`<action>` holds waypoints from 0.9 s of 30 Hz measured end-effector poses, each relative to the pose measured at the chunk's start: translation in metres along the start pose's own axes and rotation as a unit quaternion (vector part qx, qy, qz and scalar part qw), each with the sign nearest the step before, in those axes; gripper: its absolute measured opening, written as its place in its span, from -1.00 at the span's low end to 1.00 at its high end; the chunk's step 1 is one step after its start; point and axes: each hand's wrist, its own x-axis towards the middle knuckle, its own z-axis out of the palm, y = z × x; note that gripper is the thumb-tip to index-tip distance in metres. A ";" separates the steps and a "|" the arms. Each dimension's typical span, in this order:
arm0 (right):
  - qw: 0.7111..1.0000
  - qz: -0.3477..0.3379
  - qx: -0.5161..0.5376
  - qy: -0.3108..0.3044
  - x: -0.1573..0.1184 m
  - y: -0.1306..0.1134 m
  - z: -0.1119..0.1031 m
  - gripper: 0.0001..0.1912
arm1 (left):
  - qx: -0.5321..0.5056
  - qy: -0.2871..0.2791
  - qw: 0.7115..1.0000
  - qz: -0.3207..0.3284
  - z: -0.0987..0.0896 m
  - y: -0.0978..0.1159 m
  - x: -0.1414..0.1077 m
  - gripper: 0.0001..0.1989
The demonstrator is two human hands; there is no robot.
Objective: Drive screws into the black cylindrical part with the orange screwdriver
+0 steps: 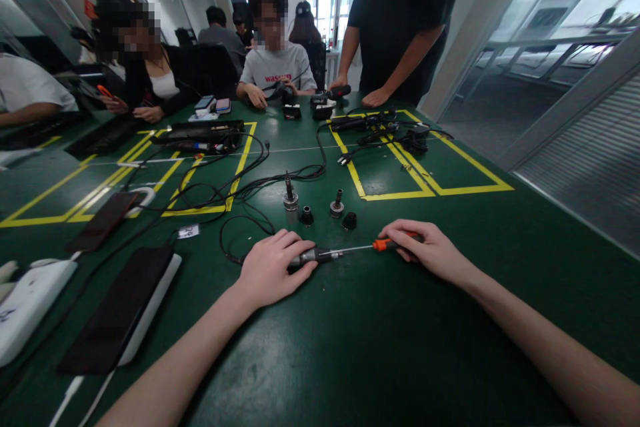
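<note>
My left hand point(277, 268) is closed over a dark, pen-shaped corded tool point(311, 255) lying on the green table. A cable leaves the tool's left end, and most of its body is under my palm. In my right hand point(425, 247) is a screwdriver point(381, 245) with an orange and black handle. Its thin metal shaft points left, and the tip meets the tool's narrow right end; whether it sits inside cannot be made out. Just beyond stand two metal fittings with stems, the taller one point(290, 200) left of the shorter one point(337, 204). Small black collars point(307, 216) stand beside them.
Black cables point(250, 190) tangle across the left middle of the table point(320, 360). A phone point(120, 307) and a white power strip point(37, 303) lie at the near left. Corded tools point(365, 121) lie near yellow tape outlines. Several people sit or stand around the far side.
</note>
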 end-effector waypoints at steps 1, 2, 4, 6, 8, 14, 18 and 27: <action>1.000 -0.004 0.000 0.005 0.000 -0.001 0.000 -0.42 | 0.000 0.000 1.000 0.001 0.000 0.000 0.000 -0.72; 1.000 -0.010 -0.001 0.008 0.000 -0.001 -0.001 -0.45 | 0.001 0.000 1.000 0.001 0.000 0.000 0.000 -0.72; 1.000 -0.022 -0.003 0.012 0.000 -0.001 -0.001 -0.51 | -0.001 0.001 1.000 0.001 0.001 0.000 0.000 -0.73; 0.999 -0.032 0.001 0.015 0.000 0.000 -0.001 -0.54 | -0.002 0.001 1.000 0.000 0.001 0.000 0.000 -0.73; 1.000 -0.028 0.010 0.010 0.000 0.002 0.000 -0.53 | -0.001 0.001 1.000 -0.001 0.001 0.000 0.000 -0.73; 0.999 0.011 0.015 -0.030 -0.002 0.001 0.002 -0.36 | -0.002 0.002 1.000 0.002 0.001 -0.001 0.000 -0.72; 1.000 0.002 0.015 -0.020 -0.002 -0.004 0.002 -0.38 | -0.001 0.004 1.000 0.002 0.001 -0.001 -0.001 -0.72; 1.000 -0.014 0.016 -0.006 -0.001 -0.002 0.001 -0.38 | -0.004 0.003 1.000 0.002 0.000 -0.001 0.000 -0.73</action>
